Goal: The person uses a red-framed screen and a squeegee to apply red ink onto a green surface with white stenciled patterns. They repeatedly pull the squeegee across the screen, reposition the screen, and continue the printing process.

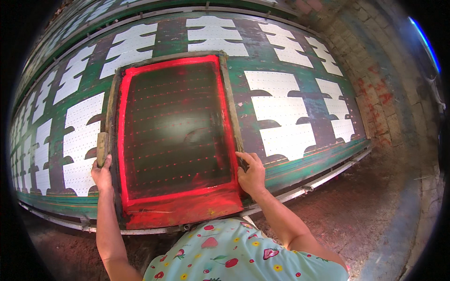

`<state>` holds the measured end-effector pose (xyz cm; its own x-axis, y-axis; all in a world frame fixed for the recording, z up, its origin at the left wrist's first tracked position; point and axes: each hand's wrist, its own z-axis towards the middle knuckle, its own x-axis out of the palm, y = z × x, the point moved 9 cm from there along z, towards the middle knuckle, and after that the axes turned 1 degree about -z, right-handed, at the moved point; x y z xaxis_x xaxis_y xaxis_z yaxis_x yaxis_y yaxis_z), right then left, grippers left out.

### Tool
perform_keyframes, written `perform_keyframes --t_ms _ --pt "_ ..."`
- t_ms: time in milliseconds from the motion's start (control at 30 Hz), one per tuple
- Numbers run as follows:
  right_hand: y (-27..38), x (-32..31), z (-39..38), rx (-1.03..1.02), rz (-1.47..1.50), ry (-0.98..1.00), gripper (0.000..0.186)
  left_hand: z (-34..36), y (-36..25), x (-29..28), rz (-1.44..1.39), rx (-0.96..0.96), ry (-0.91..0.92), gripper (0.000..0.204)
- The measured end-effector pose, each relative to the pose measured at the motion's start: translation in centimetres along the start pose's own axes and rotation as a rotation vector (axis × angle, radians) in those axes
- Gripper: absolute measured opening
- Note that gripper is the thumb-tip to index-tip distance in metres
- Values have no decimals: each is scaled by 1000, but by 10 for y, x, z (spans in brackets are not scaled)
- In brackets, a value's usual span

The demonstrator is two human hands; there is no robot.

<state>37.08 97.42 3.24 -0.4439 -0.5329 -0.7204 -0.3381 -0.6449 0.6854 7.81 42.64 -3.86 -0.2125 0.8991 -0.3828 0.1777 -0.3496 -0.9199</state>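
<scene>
- Red ink coats the inner border of a wooden printing screen frame [176,136], which lies flat on a long green table [281,168]; the dark mesh inside shows rows of small red dots.
- Left hand [102,175] sits at about 8 o'clock of the frame, fingers closed round a short wooden handle [101,148] that projects from the frame's left edge.
- Right hand [252,174] sits at about 4 o'clock of the frame, fingers spread apart and pressed flat on the right rail, gripping nothing.
- White fabric pieces [281,122] with scalloped edges and dotted rows lie across the table at 9, 12 and 3 o'clock of the frame.
- Metal rail [323,178] runs along the table's near edge.
- Brick wall [375,89] stands at 2 o'clock; earthen floor [365,215] lies at 4 o'clock.
- Pale shirt [234,255] with a fruit print shows at 6 o'clock.
</scene>
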Motion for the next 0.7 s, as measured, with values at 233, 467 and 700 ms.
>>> perform_keyframes --t_ms 233,467,700 --pt "36 -40 5 -194 49 -96 46 0 -9 2 -117 -147 73 41" --pt "-7 -78 41 -137 30 -40 43 -33 -43 38 -218 -142 62 51" --pt "-115 -154 72 -85 45 -110 43 -113 -98 146 -339 -91 57 51"
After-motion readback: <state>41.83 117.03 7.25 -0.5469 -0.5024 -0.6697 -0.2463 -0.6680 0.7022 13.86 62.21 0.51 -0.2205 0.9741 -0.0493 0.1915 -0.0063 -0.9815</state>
